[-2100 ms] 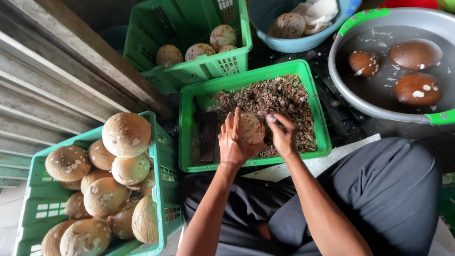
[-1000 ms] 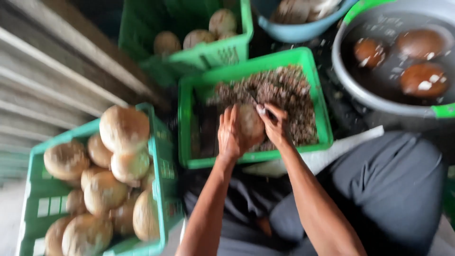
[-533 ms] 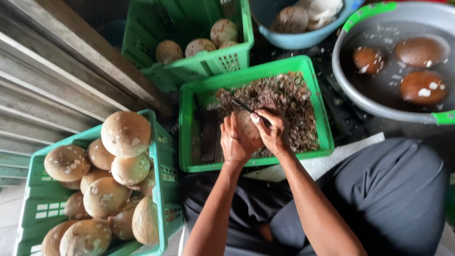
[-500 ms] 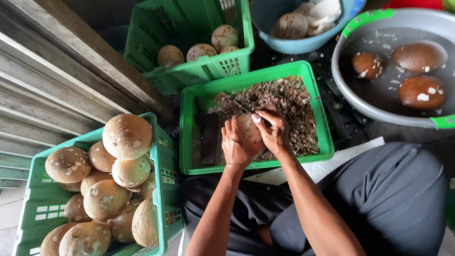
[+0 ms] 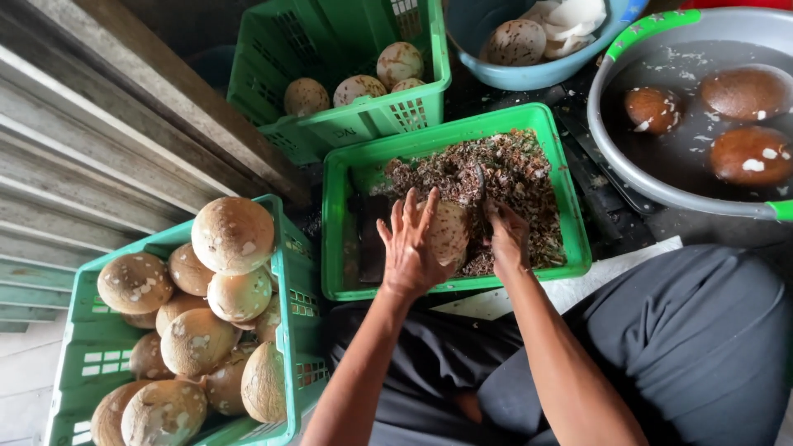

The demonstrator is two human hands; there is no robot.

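My left hand (image 5: 407, 246) presses against a round, partly peeled coconut (image 5: 448, 232), fingers spread over its left side. My right hand (image 5: 507, 237) grips a dark-bladed knife (image 5: 480, 188) whose blade rests against the coconut's right side. Both hands are above a shallow green tray (image 5: 355, 169) full of brown shavings (image 5: 512, 169).
A green crate (image 5: 296, 306) piled with brown coconuts (image 5: 233, 234) stands at my left. Another green crate (image 5: 355, 124) with a few coconuts is behind. A blue bowl (image 5: 479, 41) holds white pieces. A grey basin (image 5: 628, 157) of dark water holds three coconuts. Wooden boards run along the left.
The knife blade has moved from above the coconut's top to its right side, and my left fingers have spread wider over it. The camera shook and settled.
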